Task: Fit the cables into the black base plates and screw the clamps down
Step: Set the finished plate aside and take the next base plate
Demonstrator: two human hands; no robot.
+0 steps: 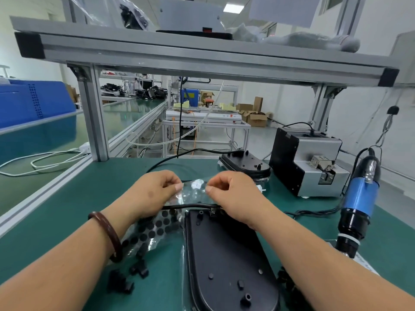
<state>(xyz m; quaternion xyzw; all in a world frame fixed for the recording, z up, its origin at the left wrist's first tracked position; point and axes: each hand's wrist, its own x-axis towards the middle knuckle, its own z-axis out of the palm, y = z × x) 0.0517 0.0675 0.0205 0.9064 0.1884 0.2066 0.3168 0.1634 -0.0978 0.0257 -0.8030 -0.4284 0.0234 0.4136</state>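
A long black base plate point(226, 254) lies on the green mat in front of me. A black cable point(188, 206) runs across its far end under a small clamp point(213, 211). Above it, my left hand point(155, 194) and my right hand point(233, 196) each pinch an edge of a clear plastic sheet point(195, 191). The sheet hangs down to the left and carries several round black pads point(157, 225). A second base plate point(246, 163) with a cable lies further back.
A blue electric screwdriver point(359, 198) hangs at the right. A grey screw feeder box point(307, 162) stands behind it. Several small black clips point(128, 279) lie loose on the mat near my left forearm. An aluminium frame shelf point(202, 55) spans overhead.
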